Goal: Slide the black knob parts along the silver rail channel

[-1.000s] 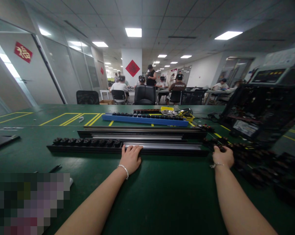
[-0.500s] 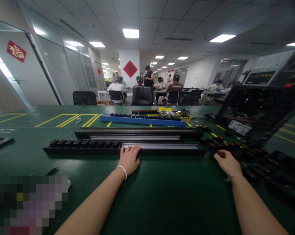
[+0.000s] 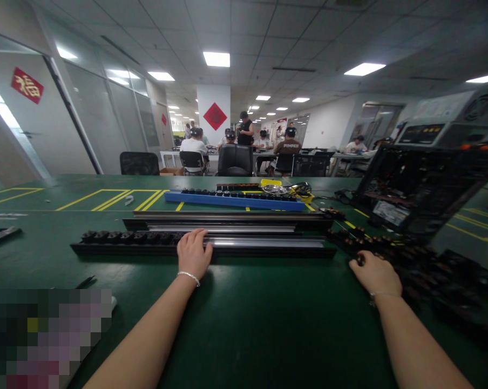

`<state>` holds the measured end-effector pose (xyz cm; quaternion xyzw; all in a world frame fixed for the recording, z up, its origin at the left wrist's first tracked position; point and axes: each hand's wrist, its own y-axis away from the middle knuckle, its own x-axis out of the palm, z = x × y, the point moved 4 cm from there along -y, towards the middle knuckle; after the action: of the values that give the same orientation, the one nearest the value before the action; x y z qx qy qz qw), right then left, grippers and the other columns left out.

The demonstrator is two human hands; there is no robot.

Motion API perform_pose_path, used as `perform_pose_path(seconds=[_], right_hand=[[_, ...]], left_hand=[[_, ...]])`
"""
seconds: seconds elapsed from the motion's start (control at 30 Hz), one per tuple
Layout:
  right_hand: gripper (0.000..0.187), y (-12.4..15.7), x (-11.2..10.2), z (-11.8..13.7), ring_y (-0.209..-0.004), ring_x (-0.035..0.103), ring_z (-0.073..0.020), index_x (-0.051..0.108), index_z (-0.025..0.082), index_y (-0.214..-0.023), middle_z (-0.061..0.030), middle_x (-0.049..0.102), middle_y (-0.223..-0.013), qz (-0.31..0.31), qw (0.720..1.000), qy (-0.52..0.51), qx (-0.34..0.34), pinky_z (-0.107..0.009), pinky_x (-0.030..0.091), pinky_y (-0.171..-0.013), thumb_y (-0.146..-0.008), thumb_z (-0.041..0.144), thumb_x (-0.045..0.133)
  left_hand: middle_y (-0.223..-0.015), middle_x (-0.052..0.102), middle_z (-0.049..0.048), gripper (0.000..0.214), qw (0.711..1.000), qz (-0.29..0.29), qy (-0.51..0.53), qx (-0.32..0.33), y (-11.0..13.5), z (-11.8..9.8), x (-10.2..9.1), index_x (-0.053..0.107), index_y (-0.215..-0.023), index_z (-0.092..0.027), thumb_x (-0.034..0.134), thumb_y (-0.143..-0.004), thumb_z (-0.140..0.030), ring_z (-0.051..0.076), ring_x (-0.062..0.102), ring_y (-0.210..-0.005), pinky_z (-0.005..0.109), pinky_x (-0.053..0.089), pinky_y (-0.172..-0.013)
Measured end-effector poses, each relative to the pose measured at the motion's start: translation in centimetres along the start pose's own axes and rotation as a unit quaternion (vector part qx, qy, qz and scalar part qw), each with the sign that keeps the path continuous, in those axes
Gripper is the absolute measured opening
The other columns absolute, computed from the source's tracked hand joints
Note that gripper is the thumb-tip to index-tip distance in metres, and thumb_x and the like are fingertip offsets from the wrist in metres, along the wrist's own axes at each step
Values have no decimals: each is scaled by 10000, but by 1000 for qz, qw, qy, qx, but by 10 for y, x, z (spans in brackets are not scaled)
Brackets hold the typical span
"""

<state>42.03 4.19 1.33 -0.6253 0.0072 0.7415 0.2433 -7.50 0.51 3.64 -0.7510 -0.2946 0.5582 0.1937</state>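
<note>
My left hand (image 3: 194, 253) lies over a long black tray (image 3: 264, 252), at the right end of its row of small black round parts (image 3: 126, 237). Its fingers reach over the far side with the thumb apart, and its palm hides the last parts of the row. Right of this hand, a bare silver strip (image 3: 264, 242) runs along the tray. My right hand (image 3: 375, 273) is closed on a small black part (image 3: 361, 260), mostly covered by the fingers. That hand hovers at or just above the table, beside a heap of similar dark parts (image 3: 422, 259).
Behind the tray lie more black rails (image 3: 228, 216) and a blue tray (image 3: 236, 202) filled with black parts. A yellow bin (image 3: 271, 182) stands farther back. At right rises an open black equipment case (image 3: 393, 189). Tweezers (image 3: 86, 282) lie at left. Several people sit across the room.
My left hand has slid left from the silver strip onto the end of the row of parts. My right hand has shifted slightly, still closed on the small black part.
</note>
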Motion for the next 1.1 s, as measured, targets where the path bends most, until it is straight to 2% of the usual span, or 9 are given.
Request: perform_pose_path(seconds=[0.2,0.33,0.5,0.57,0.67,0.83,0.9,0.97,1.1], right_hand=[[402,5,-7,-8,-938,532,-379,674,179,-948,-198,591,-1045,1,998,39,52,-484,435,-684,-684,400,466],[426,8,-10,-12,-960,515,-407,677,116,-944,-237,563,-1048,-30,994,69,85,-495,432,-673,-654,371,497],[358,15,-13,-9,-960,515,-387,690,103,-918,-255,558,-993,-96,988,91,78,-497,423,-669,-693,238,447],[353,18,-16,4,-985,507,-380,682,109,-938,-238,562,-1033,-134,987,84,32,-493,428,-699,-709,249,452],[374,26,-18,38,-1036,508,-328,649,131,-1029,-175,566,-1137,-195,975,50,-89,-459,440,-796,-757,264,430],[419,38,-3,101,-1166,459,-255,576,144,-1177,-125,553,-1232,-193,947,-3,-257,-395,382,-966,-848,318,382],[437,39,8,117,-1210,426,-250,565,145,-1202,-122,535,-1274,-169,947,-16,-271,-394,357,-991,-866,337,361],[454,37,18,125,-1212,429,-247,571,155,-1205,-112,535,-1284,-136,960,-27,-242,-403,341,-998,-883,351,317],[453,32,28,130,-1165,471,-250,660,206,-1067,-90,558,-1267,-83,978,-46,-187,-451,300,-1011,-879,368,281]], left_hand=[[-1232,561,109,394,991,22,-63,-113,-10,28,-3,558,-1166,-181,468,-813,-332,290,445,-1130,418,353,-936],[-1185,592,106,365,988,52,-78,-120,-12,32,-3,574,-1132,-188,441,-821,-323,291,465,-1105,431,356,-910],[-1175,605,98,339,988,39,-76,-128,-11,32,-6,592,-1108,-209,441,-819,-301,289,457,-1118,447,315,-929],[-1167,614,93,336,989,32,-77,-125,-10,32,-5,595,-1105,-203,443,-819,-295,284,458,-1116,443,295,-949],[-1149,631,81,329,989,30,-80,-119,-10,33,-3,602,-1096,-198,438,-826,-288,276,457,-1110,438,280,-962],[-1141,643,77,327,988,41,-80,-128,-10,34,-2,614,-1093,-209,452,-823,-296,275,452,-1109,438,292,-940],[-1122,655,77,327,987,46,-80,-132,-10,34,-2,616,-1095,-220,452,-825,-305,274,450,-1112,444,287,-943],[-1081,674,76,322,987,51,-78,-131,-10,34,-2,621,-1090,-235,449,-829,-312,274,449,-1120,459,265,-963],[-1014,695,82,318,988,60,-79,-121,-10,31,-2,634,-1081,-260,462,-827,-344,286,434,-1156,497,194,-1008]])
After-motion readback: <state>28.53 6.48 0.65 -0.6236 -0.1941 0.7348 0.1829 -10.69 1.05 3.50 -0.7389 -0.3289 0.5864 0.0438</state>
